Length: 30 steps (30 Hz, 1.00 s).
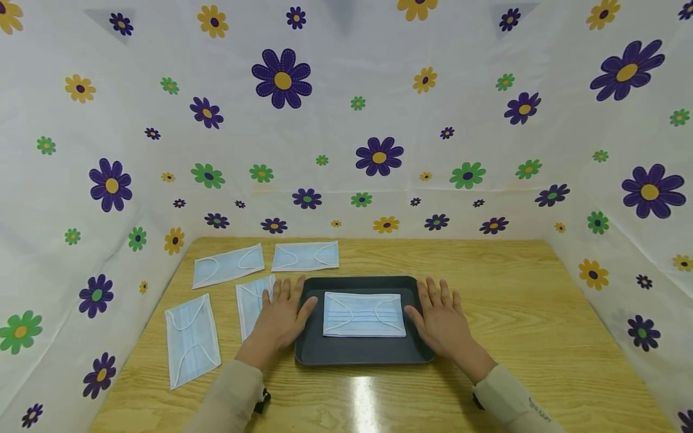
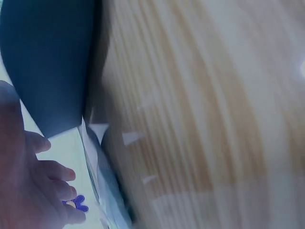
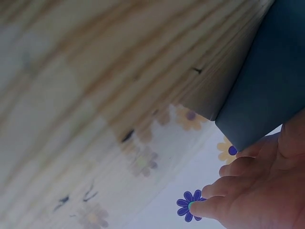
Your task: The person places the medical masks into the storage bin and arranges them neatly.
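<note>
A dark tray [image 1: 364,355] sits in front of me on the wooden table, with a pale blue pleated face mask [image 1: 364,315] lying flat inside it, ear loops on top. My left hand [image 1: 284,316] is at the tray's left side, fingers extended forward and thumb over the rim. On the right side my right hand [image 1: 443,319] mirrors it, its thumb reaching over the edge. Both wrist views show the tray's outer wall [image 2: 52,62] beside the fingers [image 3: 238,167]. Partly covered by the left hand is another face mask [image 1: 250,300].
More face masks lie left of the tray: one at the near left [image 1: 192,341], one at the far left [image 1: 228,266] and one behind the tray [image 1: 305,256]. A flower-patterned cloth [image 1: 325,126] encloses the table [image 1: 520,313] at the back and sides.
</note>
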Each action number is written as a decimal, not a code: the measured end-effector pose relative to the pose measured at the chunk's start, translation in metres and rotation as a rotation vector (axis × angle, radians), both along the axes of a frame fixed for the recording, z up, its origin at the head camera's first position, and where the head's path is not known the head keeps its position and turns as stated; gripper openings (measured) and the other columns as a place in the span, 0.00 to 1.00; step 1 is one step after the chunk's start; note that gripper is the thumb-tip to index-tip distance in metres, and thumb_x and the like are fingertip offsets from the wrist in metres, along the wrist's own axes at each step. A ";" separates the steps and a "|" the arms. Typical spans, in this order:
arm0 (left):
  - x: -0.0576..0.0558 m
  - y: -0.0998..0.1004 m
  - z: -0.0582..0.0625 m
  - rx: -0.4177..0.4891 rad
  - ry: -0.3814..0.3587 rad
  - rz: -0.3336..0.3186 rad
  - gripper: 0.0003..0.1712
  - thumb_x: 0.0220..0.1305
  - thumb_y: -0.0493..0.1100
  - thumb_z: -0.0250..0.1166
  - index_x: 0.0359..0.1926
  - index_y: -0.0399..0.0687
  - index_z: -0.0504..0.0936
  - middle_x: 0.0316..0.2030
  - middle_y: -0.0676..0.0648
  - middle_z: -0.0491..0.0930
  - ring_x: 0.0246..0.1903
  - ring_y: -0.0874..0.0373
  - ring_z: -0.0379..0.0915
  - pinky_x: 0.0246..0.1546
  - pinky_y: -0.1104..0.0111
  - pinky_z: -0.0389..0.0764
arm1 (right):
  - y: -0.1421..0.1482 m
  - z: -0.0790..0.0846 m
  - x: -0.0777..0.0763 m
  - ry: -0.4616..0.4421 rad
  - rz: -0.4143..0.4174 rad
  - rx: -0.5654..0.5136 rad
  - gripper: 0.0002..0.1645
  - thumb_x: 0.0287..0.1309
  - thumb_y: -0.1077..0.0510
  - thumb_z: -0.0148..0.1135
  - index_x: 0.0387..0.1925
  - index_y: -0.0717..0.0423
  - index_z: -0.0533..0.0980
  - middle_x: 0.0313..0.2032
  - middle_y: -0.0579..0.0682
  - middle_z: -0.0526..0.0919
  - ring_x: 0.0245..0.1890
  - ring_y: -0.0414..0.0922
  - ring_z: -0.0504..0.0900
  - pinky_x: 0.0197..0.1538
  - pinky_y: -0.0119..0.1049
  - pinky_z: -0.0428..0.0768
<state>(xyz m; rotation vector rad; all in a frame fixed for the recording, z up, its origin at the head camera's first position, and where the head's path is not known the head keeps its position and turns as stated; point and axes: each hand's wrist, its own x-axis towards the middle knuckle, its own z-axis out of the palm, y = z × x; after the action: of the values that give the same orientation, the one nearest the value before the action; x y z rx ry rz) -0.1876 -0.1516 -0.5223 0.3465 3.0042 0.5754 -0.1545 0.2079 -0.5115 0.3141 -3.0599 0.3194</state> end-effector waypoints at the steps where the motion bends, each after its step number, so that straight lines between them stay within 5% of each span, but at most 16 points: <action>1: -0.001 -0.003 0.000 0.010 0.004 -0.002 0.44 0.83 0.68 0.39 0.85 0.45 0.51 0.80 0.25 0.51 0.81 0.26 0.41 0.77 0.29 0.43 | 0.000 0.000 0.000 0.000 0.001 -0.001 0.44 0.81 0.40 0.48 0.80 0.68 0.57 0.79 0.70 0.58 0.79 0.74 0.54 0.76 0.74 0.54; 7: -0.005 -0.036 0.005 0.048 0.077 0.013 0.43 0.84 0.64 0.42 0.83 0.40 0.53 0.78 0.22 0.54 0.79 0.24 0.46 0.77 0.32 0.51 | 0.000 -0.001 0.000 -0.013 -0.002 -0.007 0.44 0.82 0.39 0.47 0.80 0.68 0.56 0.80 0.70 0.57 0.80 0.73 0.53 0.77 0.73 0.54; 12: -0.003 -0.066 0.013 0.073 0.132 0.092 0.39 0.83 0.53 0.52 0.80 0.32 0.57 0.74 0.19 0.61 0.73 0.21 0.59 0.72 0.32 0.64 | -0.001 0.000 -0.001 -0.015 -0.001 -0.015 0.44 0.82 0.39 0.48 0.80 0.68 0.56 0.80 0.70 0.57 0.80 0.73 0.53 0.76 0.74 0.55; 17: 0.005 -0.085 0.012 0.112 0.286 0.200 0.31 0.77 0.43 0.58 0.70 0.23 0.71 0.56 0.21 0.81 0.52 0.25 0.82 0.51 0.38 0.83 | -0.001 0.002 -0.001 -0.023 -0.001 -0.021 0.45 0.82 0.39 0.47 0.80 0.68 0.55 0.80 0.70 0.56 0.80 0.73 0.53 0.77 0.73 0.54; 21: 0.012 -0.093 0.007 0.138 0.403 0.258 0.23 0.70 0.37 0.64 0.57 0.20 0.81 0.40 0.23 0.86 0.34 0.28 0.86 0.36 0.40 0.85 | -0.002 0.004 -0.001 -0.038 -0.002 -0.034 0.45 0.82 0.39 0.47 0.81 0.69 0.54 0.79 0.71 0.57 0.80 0.74 0.52 0.77 0.74 0.53; 30: 0.026 -0.102 0.004 0.202 0.203 0.408 0.19 0.67 0.38 0.65 0.48 0.22 0.85 0.33 0.31 0.88 0.30 0.36 0.86 0.32 0.46 0.86 | -0.002 0.005 -0.001 -0.054 -0.004 -0.029 0.45 0.82 0.39 0.46 0.81 0.68 0.53 0.79 0.71 0.57 0.80 0.73 0.52 0.77 0.73 0.53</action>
<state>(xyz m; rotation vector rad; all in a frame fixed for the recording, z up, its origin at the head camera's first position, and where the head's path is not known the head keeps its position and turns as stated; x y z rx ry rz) -0.1615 -0.2540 -0.5184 -0.2248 3.2366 0.9304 -0.1550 0.2055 -0.5066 0.3021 -3.1051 0.3785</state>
